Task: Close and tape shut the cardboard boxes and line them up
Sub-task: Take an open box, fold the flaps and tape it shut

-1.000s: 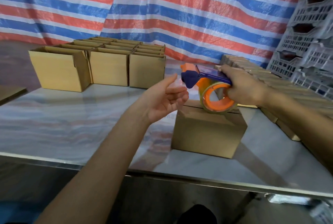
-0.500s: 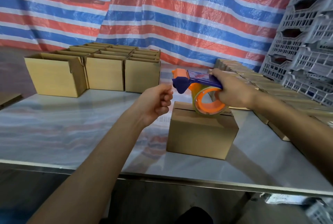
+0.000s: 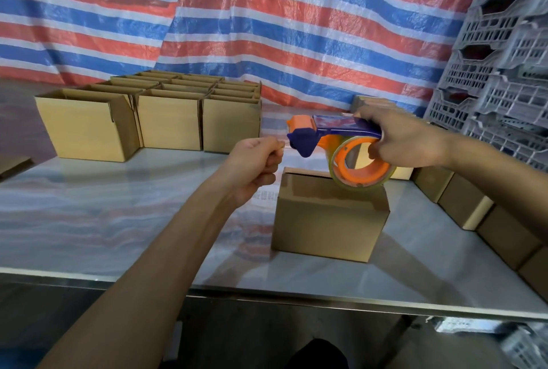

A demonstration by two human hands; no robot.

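Note:
A small closed cardboard box (image 3: 329,220) stands on the table in front of me. My right hand (image 3: 409,140) grips a blue and orange tape dispenser (image 3: 341,128) just above the box's top; its clear tape roll (image 3: 360,173) hangs over the box's far right corner. To the left of the dispenser's blue nose, my left hand (image 3: 255,161) is curled with thumb and forefinger pinched together, seemingly on the clear tape's free end. The tape itself is too transparent to make out.
Several open-topped boxes (image 3: 89,128) stand in rows at the back left of the glossy table (image 3: 118,205). A line of boxes (image 3: 462,202) runs along the right edge. Grey plastic crates (image 3: 504,57) are stacked at the right, against a striped tarp.
My left hand went from open and reaching to a pinch at the dispenser's nose. The right hand has kept the dispenser over the box.

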